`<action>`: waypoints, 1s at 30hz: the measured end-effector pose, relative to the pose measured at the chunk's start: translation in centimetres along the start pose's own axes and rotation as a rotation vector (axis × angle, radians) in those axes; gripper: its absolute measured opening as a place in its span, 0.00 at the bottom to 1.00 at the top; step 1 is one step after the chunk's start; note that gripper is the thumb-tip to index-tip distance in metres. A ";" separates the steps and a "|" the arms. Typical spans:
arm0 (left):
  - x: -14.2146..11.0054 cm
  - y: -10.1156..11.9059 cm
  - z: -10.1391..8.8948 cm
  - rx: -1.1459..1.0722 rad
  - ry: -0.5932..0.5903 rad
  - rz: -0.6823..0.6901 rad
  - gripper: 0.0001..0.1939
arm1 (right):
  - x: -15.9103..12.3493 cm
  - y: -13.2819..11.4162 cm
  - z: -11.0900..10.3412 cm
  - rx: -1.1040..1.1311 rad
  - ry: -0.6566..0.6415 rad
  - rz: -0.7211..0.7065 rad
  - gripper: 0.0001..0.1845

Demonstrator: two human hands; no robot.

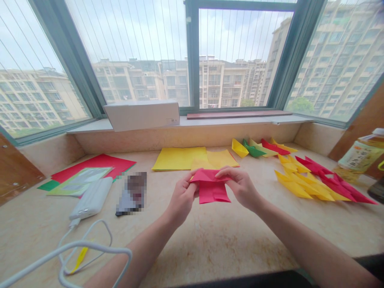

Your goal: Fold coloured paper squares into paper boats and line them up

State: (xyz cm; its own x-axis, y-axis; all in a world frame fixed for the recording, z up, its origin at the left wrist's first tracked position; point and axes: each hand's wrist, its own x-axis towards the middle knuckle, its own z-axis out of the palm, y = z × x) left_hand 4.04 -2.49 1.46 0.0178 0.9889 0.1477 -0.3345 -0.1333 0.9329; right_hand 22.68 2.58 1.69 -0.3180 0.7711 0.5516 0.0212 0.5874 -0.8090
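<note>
A partly folded sheet of red paper (213, 192) is held up over the counter between both my hands. My left hand (183, 194) pinches its left corner, thumb on the near side. On the opposite corner my right hand (241, 185) grips the paper between thumb and fingers. The upper part is folded into pointed flaps, while a squarish panel with a crease hangs below. Just behind it lie a stack of yellow paper (179, 158) and a lighter orange-yellow sheet (223, 157). The fingers behind the red paper are partly hidden.
Folded paper boats (253, 149) line the back right, with yellow folded pieces (303, 180) and red ones (339, 180) before them. A bottle (360, 156) stands far right. At left are red sheets (99, 165), a white power bank (91, 200), its cable (99, 245) and a pixelated item (132, 194).
</note>
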 end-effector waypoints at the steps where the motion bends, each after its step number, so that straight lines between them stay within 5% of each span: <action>1: 0.0 0.0 0.0 -0.017 0.014 0.004 0.23 | 0.0 0.0 -0.1 -0.005 -0.004 -0.002 0.15; 11: 0.1 0.1 -0.4 -0.085 0.037 0.024 0.15 | 0.0 0.0 -0.6 -0.036 -0.047 -0.003 0.17; 16: 0.0 0.3 -0.5 -0.134 0.028 0.015 0.20 | 0.1 0.1 -0.7 -0.050 -0.038 -0.027 0.17; 23: -0.2 0.8 0.1 0.079 0.011 -0.025 0.25 | -0.1 0.7 -0.5 -0.164 -0.107 -0.149 0.21; 30: -0.1 0.8 0.3 0.077 0.025 0.004 0.22 | 0.1 0.7 -0.7 -0.066 -0.108 -0.093 0.18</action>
State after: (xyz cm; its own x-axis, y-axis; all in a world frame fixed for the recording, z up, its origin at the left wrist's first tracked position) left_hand 4.04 -2.76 2.29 -0.0070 0.9896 0.1437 -0.2612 -0.1405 0.9550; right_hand 23.30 3.24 1.33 -0.4218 0.6837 0.5955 0.0477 0.6726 -0.7385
